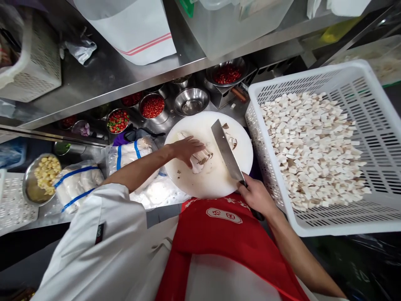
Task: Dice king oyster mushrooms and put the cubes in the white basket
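My left hand [188, 150] lies over a few pale mushrooms [198, 165] on the round white cutting board [216, 186], fingers stretched out and spread, thumb toward me; it covers part of them. The handle of a broad cleaver [228, 151] is wrapped in my right hand [255, 193] at the board's near right edge. Its blade points away over the board, apart from the mushrooms under my left hand. Beyond the blade lie small brown-edged mushroom trimmings [231, 140].
Right of the board stands a white perforated basket [293, 223] of cut mushroom pieces [316, 154]. Bagged mushrooms [78, 184] lie to the left, near a bowl of yellowish pieces [29, 190]. Behind are bowls of chopped chillies [152, 106] and a metal bowl [191, 100], under a steel shelf [125, 90].
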Action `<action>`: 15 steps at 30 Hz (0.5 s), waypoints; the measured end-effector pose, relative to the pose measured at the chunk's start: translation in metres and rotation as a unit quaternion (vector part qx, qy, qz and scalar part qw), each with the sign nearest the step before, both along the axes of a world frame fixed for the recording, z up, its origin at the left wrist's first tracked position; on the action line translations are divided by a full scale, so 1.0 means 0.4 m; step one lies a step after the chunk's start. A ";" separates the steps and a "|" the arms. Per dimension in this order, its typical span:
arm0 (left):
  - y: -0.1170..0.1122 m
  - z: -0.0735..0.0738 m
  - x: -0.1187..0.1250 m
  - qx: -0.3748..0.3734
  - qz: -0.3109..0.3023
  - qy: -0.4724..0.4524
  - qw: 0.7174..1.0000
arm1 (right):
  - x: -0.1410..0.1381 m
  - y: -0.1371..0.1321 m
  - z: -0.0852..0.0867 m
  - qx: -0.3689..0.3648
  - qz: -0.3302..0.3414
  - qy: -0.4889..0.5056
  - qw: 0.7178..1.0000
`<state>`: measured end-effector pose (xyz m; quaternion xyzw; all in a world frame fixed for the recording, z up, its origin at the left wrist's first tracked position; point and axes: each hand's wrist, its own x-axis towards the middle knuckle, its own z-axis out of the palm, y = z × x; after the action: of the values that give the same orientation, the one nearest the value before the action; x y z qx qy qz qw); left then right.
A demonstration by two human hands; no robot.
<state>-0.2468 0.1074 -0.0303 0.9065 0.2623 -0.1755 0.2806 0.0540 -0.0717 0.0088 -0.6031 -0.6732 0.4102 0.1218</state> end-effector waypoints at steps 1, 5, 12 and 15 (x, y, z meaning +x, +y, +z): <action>-0.009 -0.003 -0.011 0.014 -0.016 -0.005 1.000 | 0.002 -0.004 0.001 0.001 0.016 -0.003 1.000; -0.046 -0.013 -0.035 0.043 -0.031 -0.010 0.999 | -0.005 0.000 -0.001 -0.015 0.073 -0.039 0.996; -0.139 -0.011 -0.107 0.131 0.153 0.063 0.978 | -0.008 0.010 -0.024 -0.033 0.122 0.003 0.992; -0.166 -0.022 -0.085 0.172 0.273 0.083 0.943 | -0.005 0.023 -0.038 -0.059 0.098 0.029 0.993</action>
<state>-0.2808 0.0408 -0.0391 0.8169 0.5479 -0.1195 0.1346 0.0518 -0.0624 -0.0065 -0.5284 -0.6998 0.4763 0.0648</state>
